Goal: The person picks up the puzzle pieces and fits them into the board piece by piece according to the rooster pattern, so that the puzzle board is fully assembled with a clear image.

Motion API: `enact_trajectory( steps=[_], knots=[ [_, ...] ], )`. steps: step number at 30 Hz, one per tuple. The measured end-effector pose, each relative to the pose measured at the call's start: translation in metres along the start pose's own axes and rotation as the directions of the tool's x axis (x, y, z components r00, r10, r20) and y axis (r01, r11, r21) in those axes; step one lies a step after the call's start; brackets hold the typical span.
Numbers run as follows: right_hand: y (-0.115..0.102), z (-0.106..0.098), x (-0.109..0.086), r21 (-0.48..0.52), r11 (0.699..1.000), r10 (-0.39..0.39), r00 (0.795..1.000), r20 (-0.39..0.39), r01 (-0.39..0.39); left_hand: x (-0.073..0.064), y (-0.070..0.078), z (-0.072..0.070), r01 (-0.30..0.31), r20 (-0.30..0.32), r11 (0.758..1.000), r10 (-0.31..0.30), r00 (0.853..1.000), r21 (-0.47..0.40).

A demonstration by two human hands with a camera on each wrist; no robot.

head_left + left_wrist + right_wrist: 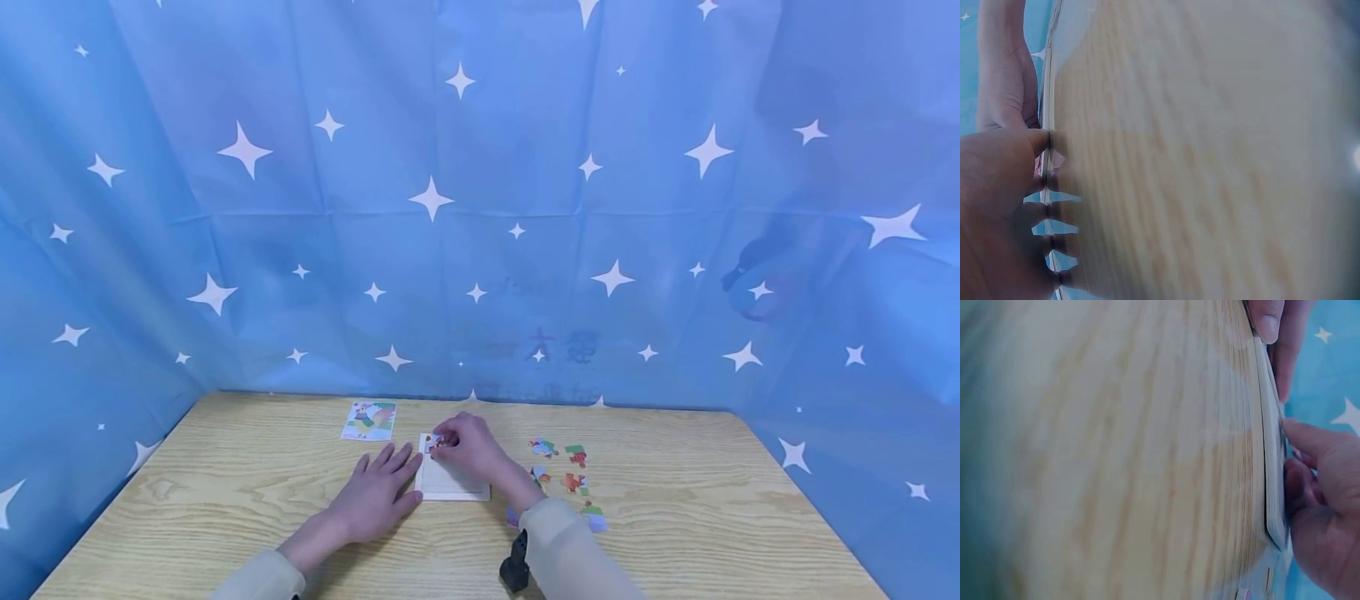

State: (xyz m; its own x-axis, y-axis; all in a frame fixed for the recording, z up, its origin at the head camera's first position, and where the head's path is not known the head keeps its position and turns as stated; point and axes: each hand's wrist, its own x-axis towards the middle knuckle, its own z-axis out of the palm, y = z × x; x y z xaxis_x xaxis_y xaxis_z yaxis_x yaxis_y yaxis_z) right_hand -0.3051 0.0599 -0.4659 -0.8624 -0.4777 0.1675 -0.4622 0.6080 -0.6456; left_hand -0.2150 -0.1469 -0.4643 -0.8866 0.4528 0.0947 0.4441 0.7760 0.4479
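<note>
A white puzzle tray [453, 487] lies flat on the wooden table, with a colourful jigsaw piece [429, 442] at its far left corner. Over that corner, my right hand [474, 450] pinches the piece between thumb and curled fingers, which partly cover it. My left hand [375, 498] rests palm down with fingers spread, its thumb and fingertips right at the tray's left edge. In the right wrist view, the left thumb [1266, 325] is by one end of the tray [1272, 462], and the right hand [1329, 494] is low over its surface.
Several loose jigsaw pieces [575, 482] lie right of the tray, some partly behind the right forearm. A square picture card [370, 421] lies beyond the left hand. A black device [514, 568] sits by the right sleeve. A blue star-patterned curtain [517, 275] borders the table [697, 500].
</note>
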Motion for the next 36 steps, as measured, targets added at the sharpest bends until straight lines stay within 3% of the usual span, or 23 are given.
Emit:
enact_trajectory(
  steps=[36],
  knots=[
    [0.0022, 0.0006, -0.0029, 0.034, 0.999, 0.012, 0.999, 0.032, -0.014, 0.0002, 0.0015, -0.0011, 0.001, 0.012, 1.0, -0.001, 1.0, 0.007]
  ],
)
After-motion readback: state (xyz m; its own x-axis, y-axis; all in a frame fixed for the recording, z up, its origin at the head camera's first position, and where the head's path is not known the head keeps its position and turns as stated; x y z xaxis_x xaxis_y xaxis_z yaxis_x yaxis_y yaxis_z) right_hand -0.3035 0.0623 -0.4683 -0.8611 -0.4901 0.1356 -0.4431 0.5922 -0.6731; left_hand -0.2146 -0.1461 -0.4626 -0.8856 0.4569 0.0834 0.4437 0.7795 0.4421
